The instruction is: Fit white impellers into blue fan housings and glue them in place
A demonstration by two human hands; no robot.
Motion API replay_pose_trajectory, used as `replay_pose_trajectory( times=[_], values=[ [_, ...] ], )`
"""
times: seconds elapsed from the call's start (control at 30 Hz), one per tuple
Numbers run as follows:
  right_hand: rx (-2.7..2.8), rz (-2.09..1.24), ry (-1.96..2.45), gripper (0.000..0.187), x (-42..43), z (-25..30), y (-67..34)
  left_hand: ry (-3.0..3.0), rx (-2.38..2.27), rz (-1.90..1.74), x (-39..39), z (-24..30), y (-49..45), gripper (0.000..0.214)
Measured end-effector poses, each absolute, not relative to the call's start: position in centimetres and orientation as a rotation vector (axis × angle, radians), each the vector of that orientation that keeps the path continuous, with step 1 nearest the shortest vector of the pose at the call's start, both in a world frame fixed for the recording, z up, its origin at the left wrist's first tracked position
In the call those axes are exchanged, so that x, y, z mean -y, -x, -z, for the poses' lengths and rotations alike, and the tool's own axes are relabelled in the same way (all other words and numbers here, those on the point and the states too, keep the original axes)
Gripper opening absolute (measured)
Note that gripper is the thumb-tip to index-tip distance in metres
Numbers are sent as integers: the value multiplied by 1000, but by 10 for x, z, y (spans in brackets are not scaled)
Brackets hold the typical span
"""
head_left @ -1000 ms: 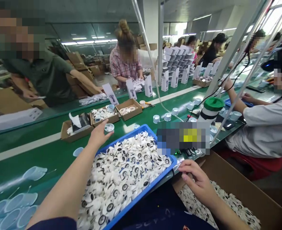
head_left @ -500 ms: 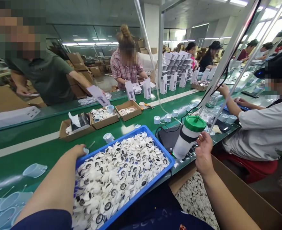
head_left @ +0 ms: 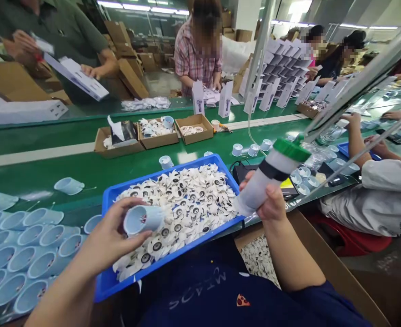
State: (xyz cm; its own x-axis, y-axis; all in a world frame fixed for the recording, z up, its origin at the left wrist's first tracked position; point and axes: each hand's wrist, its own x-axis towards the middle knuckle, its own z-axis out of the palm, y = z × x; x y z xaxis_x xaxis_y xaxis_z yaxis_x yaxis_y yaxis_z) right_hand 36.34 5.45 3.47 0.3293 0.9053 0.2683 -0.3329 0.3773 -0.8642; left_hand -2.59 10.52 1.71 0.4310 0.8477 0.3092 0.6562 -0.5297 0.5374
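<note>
My left hand (head_left: 118, 231) has its fingers and thumb around a light blue plastic cup-shaped housing (head_left: 144, 220), its open end turned partly towards me. Something small and reddish shows inside. Below and behind it is a blue tray (head_left: 183, 252) heaped with white fan blades (head_left: 190, 213) with dark round hubs. My right hand (head_left: 272, 200) grips a white cylinder (head_left: 258, 188) with a green cap and a black band. The cylinder leans to the right, its lower end over the tray's right rim. Rows of similar blue housings (head_left: 19, 254) lie at the left.
Small cardboard boxes of parts (head_left: 193, 131) stand behind the tray on the green bench (head_left: 67, 163). A metal pole (head_left: 350, 81) slants across the right. A carton of fan blades (head_left: 260, 259) sits below at right. Co-workers are opposite and at right.
The white cylinder has left its place on the bench and is now tilted in my right hand. My left hand has come back over the tray with a blue housing. The view has shifted.
</note>
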Motion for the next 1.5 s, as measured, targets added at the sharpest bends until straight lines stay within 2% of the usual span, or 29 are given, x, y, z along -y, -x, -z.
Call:
replay_pose_trajectory(
  times=[0.2,0.3,0.37,0.53,0.63,0.87,1.03,1.17,1.23,1.3,1.4,1.5],
  values=[
    [955,-1350,544,61,-68,-95,-297,-2405,-942,-657,-56,-25,-56,50],
    [1061,-1467,529,58,-66,-107,-275,-2350,-917,-775,-38,-25,-79,59],
    [1073,-1511,576,59,-63,-108,-268,-2291,-943,-836,-30,-25,-87,54],
    [1120,-1480,646,66,-53,-103,-267,-2158,-978,-816,-23,-31,-96,33],
    [1161,-1453,691,67,-49,-104,-268,-2107,-991,-832,-22,-36,-100,28],
    [1141,-1430,722,71,-44,-104,-266,-2090,-1001,-848,-19,-37,-100,23],
    [1092,-1426,651,70,-47,-100,-261,-2054,-1044,-728,-16,-42,-101,34],
    [1030,-1252,673,68,-56,-87,-281,-2122,-1080,-466,-25,-35,-84,62],
    [1044,-1100,842,70,-60,-74,-306,-2147,-1236,-534,-33,-21,-61,70],
    [1098,-918,1023,69,-60,-58,-334,-2059,-1487,-752,-40,-1,-32,63],
    [1368,-451,1185,69,-49,-40,-361,-1794,-1705,-1184,-46,30,7,49],
    [1723,-167,1187,59,-34,-33,-347,-1619,-1616,-1605,-51,50,24,58]
  ],
)
